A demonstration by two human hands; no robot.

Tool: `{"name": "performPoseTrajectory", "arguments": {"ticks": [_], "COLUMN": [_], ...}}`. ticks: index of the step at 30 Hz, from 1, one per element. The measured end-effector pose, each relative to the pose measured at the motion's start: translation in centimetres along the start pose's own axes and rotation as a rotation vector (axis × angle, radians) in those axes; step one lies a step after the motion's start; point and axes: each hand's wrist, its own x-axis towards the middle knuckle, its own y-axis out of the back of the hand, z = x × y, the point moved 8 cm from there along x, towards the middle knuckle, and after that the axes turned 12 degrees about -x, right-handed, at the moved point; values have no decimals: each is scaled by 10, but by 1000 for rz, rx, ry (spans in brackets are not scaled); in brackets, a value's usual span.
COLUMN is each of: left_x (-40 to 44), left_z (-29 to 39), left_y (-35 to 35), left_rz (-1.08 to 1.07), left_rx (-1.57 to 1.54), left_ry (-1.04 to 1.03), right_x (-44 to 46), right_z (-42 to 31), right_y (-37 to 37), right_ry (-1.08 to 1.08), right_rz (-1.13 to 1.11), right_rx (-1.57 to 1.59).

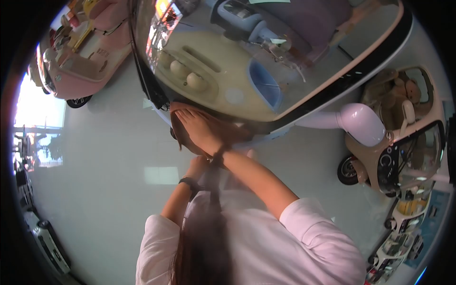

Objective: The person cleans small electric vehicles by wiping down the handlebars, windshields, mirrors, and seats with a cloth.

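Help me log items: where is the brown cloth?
In the head view, the brown cloth is just left of centre, under the right hand, at the lower edge of the windshield.

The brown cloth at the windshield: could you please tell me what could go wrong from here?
The brown cloth might snag on the black wiper, which sits close to its edge near the lower corner of the windshield.
The right hand lies flat on top of the cloth, so the cloth could slip or bunch under the palm.
The dark band on the right wrist may rub against the vehicle's front if the arm leans in.
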Motion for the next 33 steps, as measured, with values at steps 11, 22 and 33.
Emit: {"name": "performPoseTrajectory", "arguments": {"ticks": [11, 22, 33], "left_x": [53, 57, -6], "left_z": [-67, -29, 106], "left_y": [43, 79, 105], "left_rz": [269, 421, 542], "left_rx": [-1880, -1960, -1513], "left_ry": [140, 391, 137], "right_x": [-159, -213, -275], "right_z": [57, 67, 56], "right_y": [-8, -13, -124], "right_ry": [-324, -884, -1198], "right_rz": [-41, -86, -739], "right_rx": [288, 915, 2207]}}
